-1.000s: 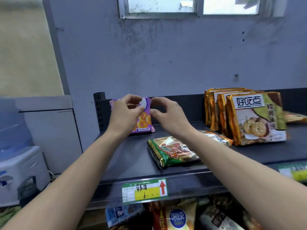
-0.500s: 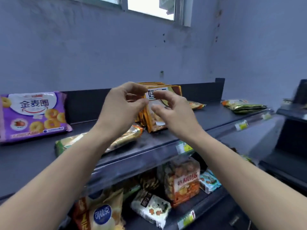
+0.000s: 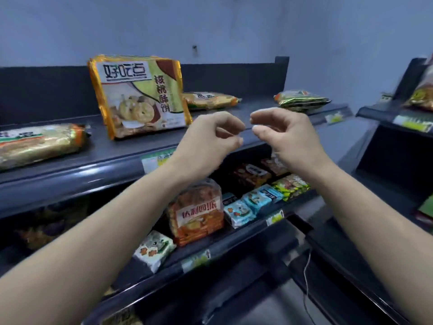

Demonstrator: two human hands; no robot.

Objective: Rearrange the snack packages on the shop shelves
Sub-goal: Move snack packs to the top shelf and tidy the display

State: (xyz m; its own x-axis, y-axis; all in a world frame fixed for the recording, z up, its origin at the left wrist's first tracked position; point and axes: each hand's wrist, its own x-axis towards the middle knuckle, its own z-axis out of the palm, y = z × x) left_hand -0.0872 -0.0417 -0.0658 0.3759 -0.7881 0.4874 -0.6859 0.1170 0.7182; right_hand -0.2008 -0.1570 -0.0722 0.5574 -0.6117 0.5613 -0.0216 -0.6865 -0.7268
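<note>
My left hand (image 3: 210, 137) and my right hand (image 3: 285, 134) hover side by side in front of the top shelf (image 3: 70, 174), fingers loosely curled, holding nothing. Left of and behind my left hand, a row of orange-and-green biscuit packages (image 3: 140, 95) stands upright on that shelf. A gold package (image 3: 39, 141) lies flat at the far left. Behind the hands lie a flat orange package (image 3: 210, 99) and, further right, a green package (image 3: 301, 100).
The lower shelf holds an orange cracker pack (image 3: 196, 212), small blue packs (image 3: 248, 205) and a white-and-green pack (image 3: 154, 249). A second shelf unit (image 3: 398, 118) with more snacks stands at the right. A grey wall backs the shelves.
Both hands let go of the purple package and moved right along the top shelf. My view swung right, so the purple package has left the frame.
</note>
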